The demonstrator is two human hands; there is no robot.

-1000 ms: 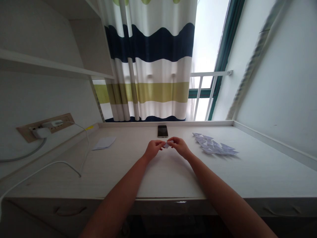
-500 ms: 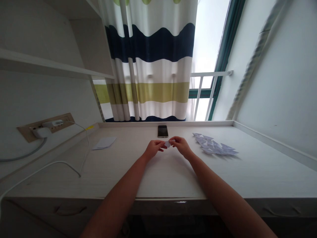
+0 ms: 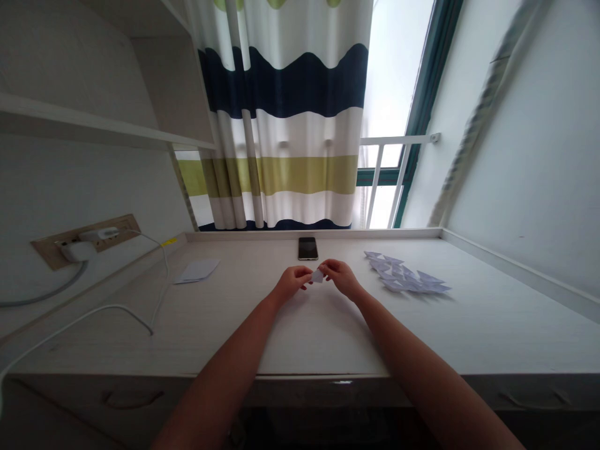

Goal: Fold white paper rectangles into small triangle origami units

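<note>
Paper piece [image 3: 317,276], small and white, is held in the air between the two hands, above the white desk [image 3: 323,340]. The left hand [image 3: 289,282] has its thumb and fingertips nearly closed, pinching the left edge of this piece; the right hand [image 3: 342,279] pinches its upper right side in the same narrow manner. The fingers cover part of it, so I cannot tell well how it is folded. Just beyond the hands lies a phone [image 3: 308,248] with dark screen, the nearest object standing in their way forward. To the right of the right hand, a group of folded papers [image 3: 407,275] is spread in overlapping rows. Well to the left of the left hand lie some flat sheets [image 3: 197,271], and farther left a white cable [image 3: 122,306] bends across the desk. Behind the phone, beyond the desk's back edge, hangs a striped curtain [image 3: 304,134].
</note>
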